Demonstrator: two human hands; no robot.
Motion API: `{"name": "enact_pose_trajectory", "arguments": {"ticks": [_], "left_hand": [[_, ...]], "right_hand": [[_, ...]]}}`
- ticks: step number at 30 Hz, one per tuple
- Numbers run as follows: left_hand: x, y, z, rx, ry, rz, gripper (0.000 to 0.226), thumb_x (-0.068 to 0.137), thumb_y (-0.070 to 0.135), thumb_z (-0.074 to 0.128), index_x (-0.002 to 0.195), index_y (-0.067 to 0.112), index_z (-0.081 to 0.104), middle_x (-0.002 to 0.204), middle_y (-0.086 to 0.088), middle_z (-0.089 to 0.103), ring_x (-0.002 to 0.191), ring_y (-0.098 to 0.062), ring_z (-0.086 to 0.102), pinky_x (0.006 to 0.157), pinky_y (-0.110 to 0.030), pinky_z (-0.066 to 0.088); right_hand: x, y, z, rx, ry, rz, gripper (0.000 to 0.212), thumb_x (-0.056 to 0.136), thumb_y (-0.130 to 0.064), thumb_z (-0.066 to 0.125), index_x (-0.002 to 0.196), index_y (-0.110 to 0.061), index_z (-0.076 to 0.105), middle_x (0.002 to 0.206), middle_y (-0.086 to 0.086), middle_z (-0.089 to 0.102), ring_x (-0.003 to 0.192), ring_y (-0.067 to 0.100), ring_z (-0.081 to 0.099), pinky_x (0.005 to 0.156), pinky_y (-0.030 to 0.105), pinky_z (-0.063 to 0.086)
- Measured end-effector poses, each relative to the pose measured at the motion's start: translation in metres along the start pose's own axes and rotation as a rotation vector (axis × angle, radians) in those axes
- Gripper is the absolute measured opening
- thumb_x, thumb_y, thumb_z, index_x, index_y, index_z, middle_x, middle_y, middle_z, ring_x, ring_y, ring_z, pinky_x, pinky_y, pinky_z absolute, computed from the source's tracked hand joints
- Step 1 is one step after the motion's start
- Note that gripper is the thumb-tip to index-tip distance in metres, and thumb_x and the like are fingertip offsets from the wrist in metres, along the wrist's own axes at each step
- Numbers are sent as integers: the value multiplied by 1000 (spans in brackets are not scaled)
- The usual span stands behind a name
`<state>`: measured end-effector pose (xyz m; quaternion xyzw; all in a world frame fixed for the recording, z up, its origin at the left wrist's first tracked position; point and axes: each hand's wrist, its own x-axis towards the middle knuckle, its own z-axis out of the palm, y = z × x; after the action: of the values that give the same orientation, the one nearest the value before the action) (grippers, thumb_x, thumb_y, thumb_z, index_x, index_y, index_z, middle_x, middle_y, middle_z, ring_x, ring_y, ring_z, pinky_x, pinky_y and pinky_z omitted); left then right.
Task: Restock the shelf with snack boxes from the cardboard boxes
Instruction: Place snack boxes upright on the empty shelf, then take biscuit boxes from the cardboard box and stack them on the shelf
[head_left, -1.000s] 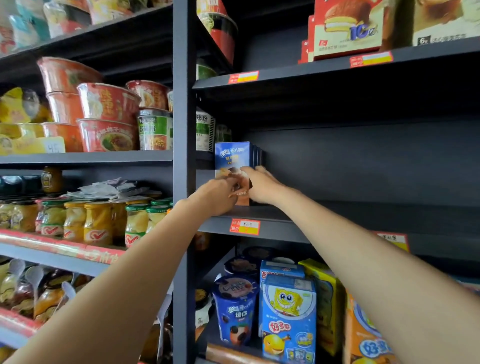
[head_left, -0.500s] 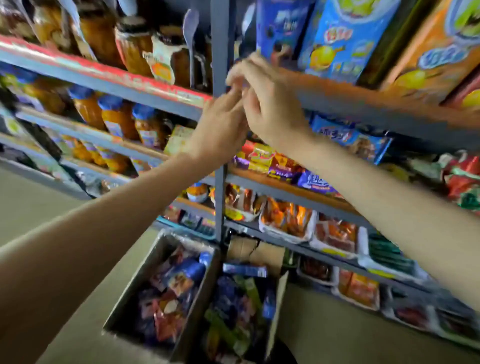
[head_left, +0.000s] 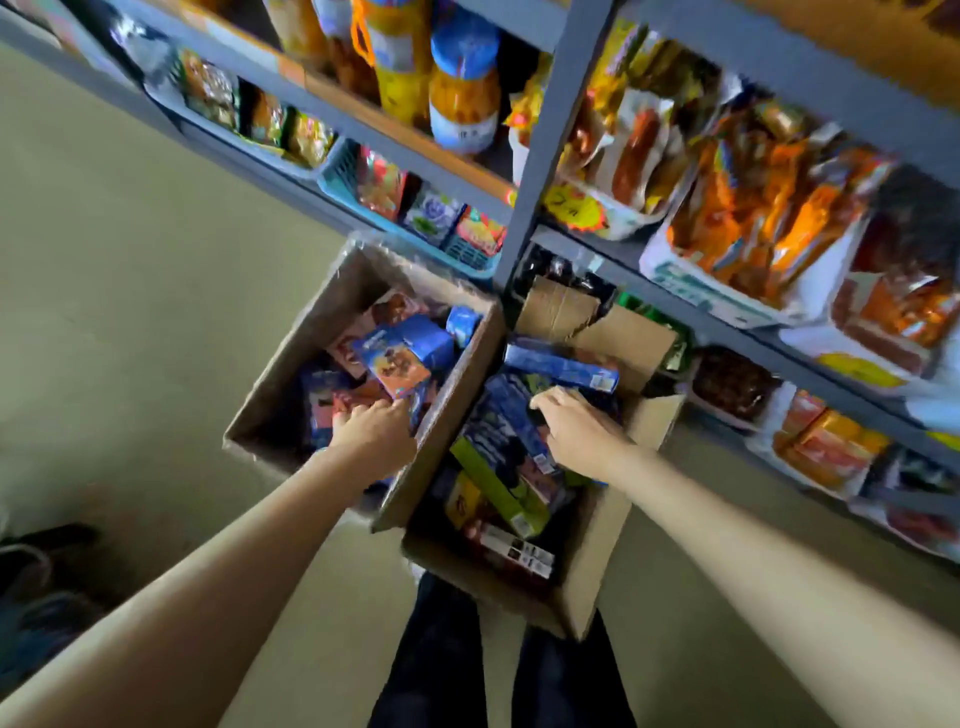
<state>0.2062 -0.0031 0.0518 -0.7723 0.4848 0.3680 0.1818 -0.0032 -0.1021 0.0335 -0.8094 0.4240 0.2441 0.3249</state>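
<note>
- Snack boxes fill two open cardboard boxes on the floor below the shelf; we see only the head view, looking straight down.
- Left cardboard box: blue and orange snack boxes piled loosely, one blue-orange box tilted on top.
- Right cardboard box: touching the left one, holds blue, green and dark boxes; a long blue box lies across the far end.
- Left hand is down in the left box, fingers curled onto the packs; we cannot tell if they pinch one.
- Right hand is in the right box, fingers bent over a dark blue pack; grip unclear, blurred.
- Shelf tiers hold jars, trays of orange packets and a blue basket.
- Dark trouser legs at the bottom edge.
</note>
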Motion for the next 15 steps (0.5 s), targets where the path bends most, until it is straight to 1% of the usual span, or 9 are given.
{"name": "enact_pose_trajectory", "arguments": {"ticks": [2,5,8,10,12,13,15], "left_hand": [[17,-13,26,-42,-3,-28,42,92,19,40,134,17,39,138,-8,45,125,-31,45,101,-39,33],[41,-22,57,-177,28,-7,36,91,12,41,128,9,42,129,-14,51,115,-35,52,94,-41,41],[61,-15,76,-284,62,50,34,91,9,42,125,7,43,124,-16,53,113,-35,53,89,-38,40],[76,-6,86,-335,73,98,39,89,8,42,128,7,42,123,-15,53,114,-34,53,91,-39,40],[91,2,96,-317,50,178,45,88,8,43,133,8,40,128,-12,50,117,-33,51,95,-39,43],[98,6,101,-294,43,209,47,89,8,42,135,9,39,130,-12,48,118,-33,51,95,-39,43],[108,14,107,-316,28,213,52,89,7,42,140,13,32,131,-13,46,115,-35,52,91,-40,43]], "right_hand": [[34,-5,25,78,-3,24,35,91,0,41,125,-7,44,129,13,41,119,32,43,95,43,41],[79,-19,61,191,2,120,33,92,-8,46,126,-4,45,132,15,43,123,33,42,97,40,40],[113,-28,97,189,-45,223,31,92,-14,50,120,-2,47,130,17,45,122,34,44,93,38,40],[128,-26,118,158,-110,260,33,93,-19,51,120,-2,45,132,18,43,124,35,43,95,41,39],[140,-16,132,142,-141,295,35,93,-18,51,124,-2,42,137,17,39,127,35,40,97,42,38],[145,-6,137,139,-142,314,37,93,-16,51,126,-4,41,139,15,36,128,34,38,98,42,38],[150,17,141,143,-123,353,42,92,-12,52,133,-12,39,144,11,30,129,34,36,99,42,38]]}}
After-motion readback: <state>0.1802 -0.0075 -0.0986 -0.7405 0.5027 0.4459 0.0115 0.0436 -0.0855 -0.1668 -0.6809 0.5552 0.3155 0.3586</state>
